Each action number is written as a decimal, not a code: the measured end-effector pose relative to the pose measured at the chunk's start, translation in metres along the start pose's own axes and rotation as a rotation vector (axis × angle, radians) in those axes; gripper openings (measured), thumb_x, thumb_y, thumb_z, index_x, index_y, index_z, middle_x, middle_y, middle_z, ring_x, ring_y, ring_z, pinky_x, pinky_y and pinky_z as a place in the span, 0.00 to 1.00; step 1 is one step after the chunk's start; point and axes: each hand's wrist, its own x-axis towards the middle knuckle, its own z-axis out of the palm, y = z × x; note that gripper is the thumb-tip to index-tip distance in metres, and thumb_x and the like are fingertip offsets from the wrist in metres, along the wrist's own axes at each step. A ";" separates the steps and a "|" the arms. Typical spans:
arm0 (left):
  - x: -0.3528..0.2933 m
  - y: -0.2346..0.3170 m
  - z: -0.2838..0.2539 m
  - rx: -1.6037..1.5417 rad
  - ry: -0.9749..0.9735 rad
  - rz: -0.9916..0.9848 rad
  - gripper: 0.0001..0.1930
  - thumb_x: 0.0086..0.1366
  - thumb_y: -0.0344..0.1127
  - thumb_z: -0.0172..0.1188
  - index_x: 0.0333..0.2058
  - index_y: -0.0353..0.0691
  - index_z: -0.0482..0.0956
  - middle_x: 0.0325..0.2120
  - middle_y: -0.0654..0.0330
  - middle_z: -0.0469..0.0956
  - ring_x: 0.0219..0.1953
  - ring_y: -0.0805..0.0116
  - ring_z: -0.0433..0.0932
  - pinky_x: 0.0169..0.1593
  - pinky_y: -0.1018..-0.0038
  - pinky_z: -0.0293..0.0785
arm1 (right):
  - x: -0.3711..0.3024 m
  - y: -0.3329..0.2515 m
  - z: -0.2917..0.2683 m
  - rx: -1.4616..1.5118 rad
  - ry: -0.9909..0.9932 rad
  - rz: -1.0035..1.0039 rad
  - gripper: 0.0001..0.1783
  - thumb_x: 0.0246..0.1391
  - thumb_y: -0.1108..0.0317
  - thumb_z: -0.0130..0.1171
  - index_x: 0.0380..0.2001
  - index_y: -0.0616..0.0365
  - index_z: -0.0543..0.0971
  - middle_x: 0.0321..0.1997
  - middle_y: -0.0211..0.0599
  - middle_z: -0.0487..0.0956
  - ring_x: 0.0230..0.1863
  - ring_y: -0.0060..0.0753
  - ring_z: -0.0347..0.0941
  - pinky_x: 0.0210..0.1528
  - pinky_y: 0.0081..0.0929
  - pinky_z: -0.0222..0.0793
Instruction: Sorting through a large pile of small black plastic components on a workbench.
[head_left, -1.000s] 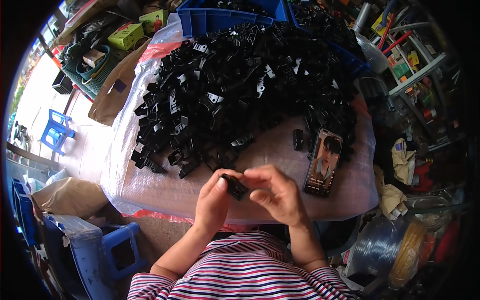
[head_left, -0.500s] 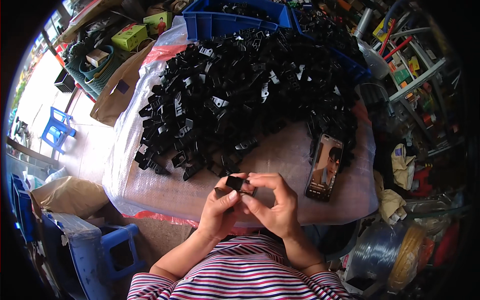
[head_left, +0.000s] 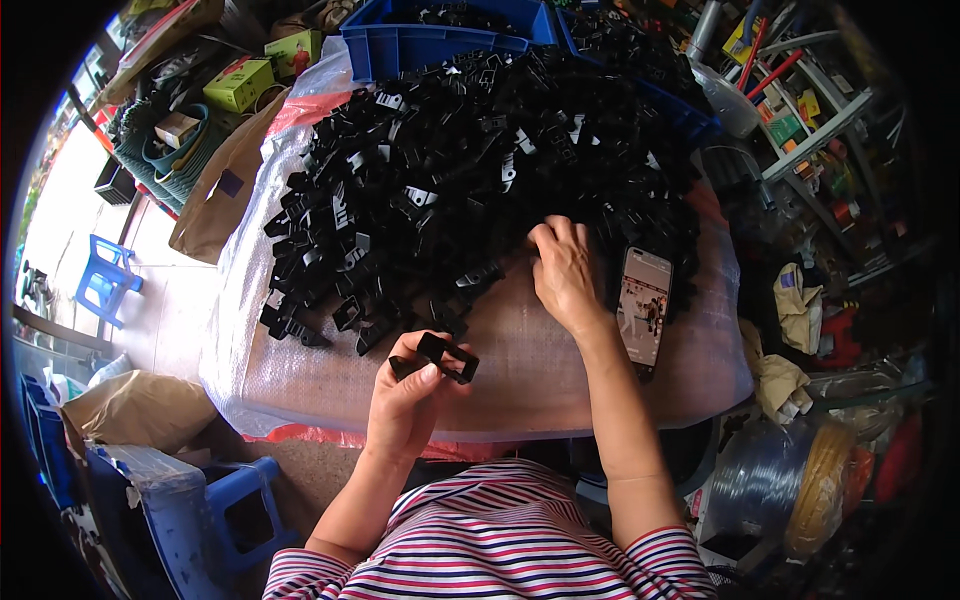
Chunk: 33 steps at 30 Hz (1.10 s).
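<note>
My left hand (head_left: 402, 385) is closed around a black plastic part (head_left: 447, 358) with a rectangular opening, held between thumb and fingers over the near edge of the table. Ahead and to the right, my right hand (head_left: 563, 270) reaches to the near edge of a large pile of black plastic parts (head_left: 450, 180). Its fingers curl downward at the pile, and their tips are hidden, so whether they grip a part does not show. A smartphone (head_left: 643, 310) with a lit screen lies just right of that hand, against the pile.
Woven plastic sheeting (head_left: 300, 375) covers the table. A blue bin (head_left: 445, 45) of black parts stands behind the pile. To the left are a blue stool (head_left: 108, 280) and cardboard (head_left: 225, 185); nearer is another blue stool (head_left: 245, 510). At right are a metal rack (head_left: 820, 135) and wire spools (head_left: 765, 485).
My right hand has left the part held in my left hand and moved forward to the pile. My left hand has shifted slightly left, still holding the part. The phone's screen picture has changed.
</note>
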 end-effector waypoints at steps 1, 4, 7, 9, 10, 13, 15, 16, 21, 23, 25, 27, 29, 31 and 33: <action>0.000 -0.001 0.001 -0.004 -0.004 -0.017 0.21 0.56 0.32 0.63 0.46 0.33 0.68 0.37 0.49 0.76 0.43 0.53 0.77 0.38 0.66 0.81 | 0.003 0.005 -0.002 -0.005 -0.063 0.015 0.13 0.44 0.81 0.56 0.35 0.59 0.71 0.39 0.41 0.72 0.42 0.46 0.65 0.47 0.38 0.63; 0.002 -0.002 0.004 -0.013 -0.006 -0.039 0.22 0.55 0.33 0.63 0.46 0.32 0.68 0.37 0.49 0.76 0.43 0.54 0.77 0.38 0.67 0.81 | 0.008 0.008 -0.009 0.009 -0.068 0.074 0.12 0.43 0.81 0.56 0.34 0.58 0.71 0.37 0.41 0.73 0.41 0.46 0.65 0.46 0.39 0.63; 0.000 0.003 -0.002 0.034 0.025 -0.009 0.21 0.55 0.33 0.64 0.45 0.32 0.68 0.36 0.50 0.76 0.42 0.57 0.78 0.38 0.67 0.81 | -0.012 -0.022 -0.027 0.336 -0.109 0.147 0.08 0.49 0.76 0.56 0.35 0.60 0.73 0.35 0.39 0.73 0.37 0.38 0.69 0.41 0.30 0.66; -0.001 0.005 -0.002 0.029 0.027 0.002 0.21 0.55 0.33 0.64 0.45 0.32 0.69 0.35 0.51 0.76 0.42 0.58 0.78 0.38 0.67 0.81 | -0.035 -0.036 -0.036 0.648 -0.151 0.193 0.06 0.54 0.73 0.54 0.35 0.62 0.75 0.35 0.38 0.73 0.35 0.32 0.70 0.38 0.25 0.66; -0.002 0.005 -0.002 0.031 0.031 0.005 0.21 0.55 0.34 0.64 0.45 0.32 0.69 0.35 0.51 0.77 0.41 0.59 0.78 0.39 0.67 0.81 | -0.045 -0.041 -0.036 0.650 -0.130 0.139 0.06 0.56 0.72 0.53 0.35 0.63 0.75 0.35 0.37 0.73 0.34 0.30 0.71 0.36 0.22 0.66; 0.001 0.004 0.001 0.041 0.003 -0.023 0.21 0.55 0.34 0.64 0.44 0.32 0.69 0.34 0.51 0.77 0.41 0.61 0.79 0.39 0.68 0.80 | -0.062 -0.039 -0.023 0.493 0.003 0.145 0.07 0.55 0.73 0.55 0.36 0.64 0.75 0.37 0.41 0.74 0.31 0.37 0.73 0.33 0.27 0.68; 0.001 0.004 0.003 0.047 0.003 -0.019 0.21 0.55 0.34 0.64 0.44 0.32 0.69 0.35 0.51 0.77 0.40 0.61 0.79 0.39 0.69 0.80 | -0.065 -0.038 -0.022 0.383 0.029 0.090 0.10 0.53 0.74 0.58 0.39 0.64 0.75 0.38 0.44 0.74 0.30 0.43 0.74 0.31 0.31 0.70; 0.002 0.005 0.004 0.052 0.002 -0.015 0.21 0.55 0.34 0.64 0.45 0.32 0.69 0.35 0.51 0.77 0.40 0.62 0.79 0.39 0.70 0.80 | -0.066 -0.038 -0.024 0.386 0.029 0.090 0.10 0.53 0.74 0.58 0.39 0.64 0.75 0.38 0.44 0.74 0.30 0.43 0.74 0.31 0.31 0.70; 0.004 0.005 0.000 0.072 0.039 0.020 0.21 0.54 0.33 0.65 0.45 0.33 0.69 0.38 0.50 0.76 0.39 0.64 0.78 0.39 0.71 0.80 | -0.072 -0.041 -0.041 0.321 -0.076 0.048 0.19 0.46 0.76 0.63 0.43 0.65 0.75 0.40 0.42 0.73 0.38 0.45 0.71 0.40 0.32 0.68; 0.003 0.006 0.000 0.094 0.059 0.034 0.21 0.54 0.32 0.65 0.45 0.32 0.69 0.39 0.50 0.76 0.38 0.65 0.78 0.40 0.71 0.79 | -0.070 -0.043 -0.037 0.316 -0.020 0.085 0.18 0.45 0.75 0.63 0.42 0.65 0.75 0.39 0.43 0.73 0.40 0.46 0.69 0.44 0.33 0.66; 0.003 0.004 0.001 0.126 0.027 -0.021 0.21 0.55 0.31 0.65 0.45 0.32 0.70 0.39 0.51 0.76 0.40 0.65 0.78 0.41 0.70 0.78 | -0.072 -0.049 -0.046 0.498 0.001 0.169 0.18 0.46 0.73 0.63 0.43 0.64 0.76 0.36 0.39 0.72 0.38 0.36 0.70 0.42 0.26 0.66; 0.005 0.002 0.005 0.175 -0.003 -0.024 0.20 0.55 0.29 0.64 0.46 0.33 0.71 0.39 0.52 0.76 0.41 0.65 0.77 0.44 0.70 0.76 | -0.070 -0.071 -0.064 0.752 0.023 0.217 0.19 0.48 0.70 0.64 0.45 0.64 0.76 0.36 0.36 0.72 0.35 0.26 0.69 0.39 0.19 0.65; 0.004 0.001 0.006 0.191 -0.023 -0.034 0.20 0.55 0.29 0.64 0.46 0.33 0.71 0.40 0.53 0.76 0.41 0.66 0.77 0.45 0.71 0.74 | -0.068 -0.087 -0.072 0.739 0.033 0.113 0.18 0.49 0.68 0.65 0.44 0.62 0.77 0.35 0.37 0.73 0.33 0.28 0.70 0.36 0.21 0.67; 0.002 0.000 0.010 0.197 -0.014 0.016 0.20 0.55 0.30 0.66 0.46 0.34 0.73 0.36 0.62 0.76 0.39 0.75 0.74 0.46 0.78 0.69 | -0.064 -0.095 -0.068 0.677 0.036 0.018 0.18 0.47 0.69 0.66 0.43 0.61 0.78 0.33 0.37 0.74 0.31 0.31 0.71 0.33 0.24 0.69; 0.001 -0.002 0.013 0.218 0.008 0.039 0.20 0.55 0.31 0.66 0.47 0.34 0.73 0.36 0.62 0.76 0.39 0.76 0.73 0.46 0.80 0.68 | -0.065 -0.094 -0.061 0.639 0.052 0.005 0.19 0.45 0.70 0.66 0.43 0.60 0.78 0.33 0.37 0.74 0.31 0.32 0.71 0.34 0.24 0.69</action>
